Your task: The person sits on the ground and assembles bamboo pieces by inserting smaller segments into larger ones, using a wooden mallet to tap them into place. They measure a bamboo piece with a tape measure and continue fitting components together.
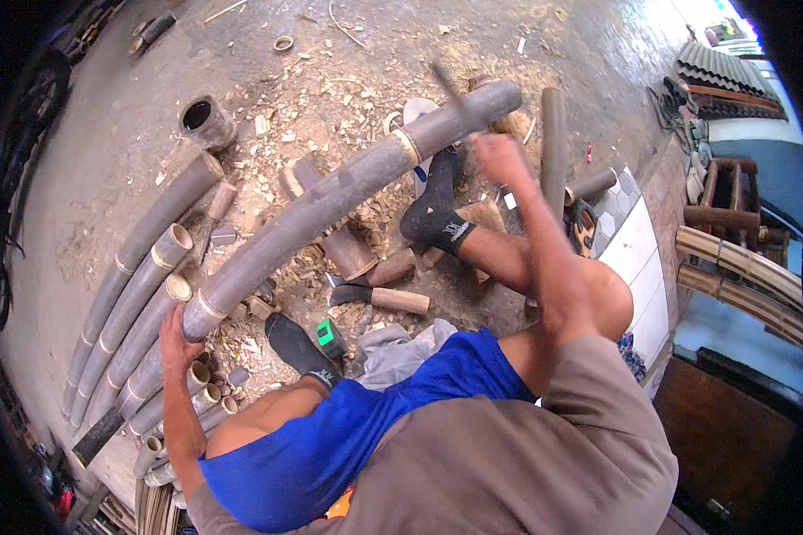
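A long, thick bamboo pole slants across my view, from the lower left to the upper middle. My left hand is wrapped round its near part, beside a pale ringed joint. Closed near the pole's far end, my right hand holds a machete, its dark blade slightly blurred and crossing over the bamboo. I cannot tell whether the blade touches it. The machete's handle is hidden in my fist. Below the pole's middle, a short, thick bamboo piece lies among the chips.
More bamboo poles lie at left, near a dark-mouthed bamboo cup. A wooden-handled curved blade, a green tape measure and a wooden-handled tool rest on the chip-strewn floor. Bundled strips are at right.
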The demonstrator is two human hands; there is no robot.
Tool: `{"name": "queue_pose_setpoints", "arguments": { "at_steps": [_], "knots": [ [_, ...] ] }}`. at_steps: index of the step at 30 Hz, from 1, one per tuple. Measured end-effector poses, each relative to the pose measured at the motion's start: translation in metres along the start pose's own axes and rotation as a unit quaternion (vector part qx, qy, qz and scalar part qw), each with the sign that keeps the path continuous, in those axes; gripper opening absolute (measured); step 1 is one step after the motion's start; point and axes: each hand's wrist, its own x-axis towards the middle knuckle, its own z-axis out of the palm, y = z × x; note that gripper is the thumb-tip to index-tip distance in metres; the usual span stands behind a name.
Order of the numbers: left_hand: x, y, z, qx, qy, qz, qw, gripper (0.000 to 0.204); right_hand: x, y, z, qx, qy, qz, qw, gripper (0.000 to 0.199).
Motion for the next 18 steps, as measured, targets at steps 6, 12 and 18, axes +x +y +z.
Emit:
{"name": "queue_pose_setpoints", "arguments": {
  "at_steps": [6,12,18],
  "knots": [
    [0.023,0.012,-0.007,0.017,-0.029,0.011,0.999,0.102,0.026,0.121,-0.034,-0.102,0.056,0.013,0.993,0.051],
    [-0.003,0.007,-0.008,0.005,-0.016,0.002,1.0,0.101,-0.005,-0.008,-0.017,0.104,-0.079,0.092,0.987,0.048],
    [0.005,0.016,-0.005,0.026,0.007,0.003,1.0,0.098,0.023,0.2,-0.072,-0.108,0.022,0.303,0.947,0.043]
  ]
}}
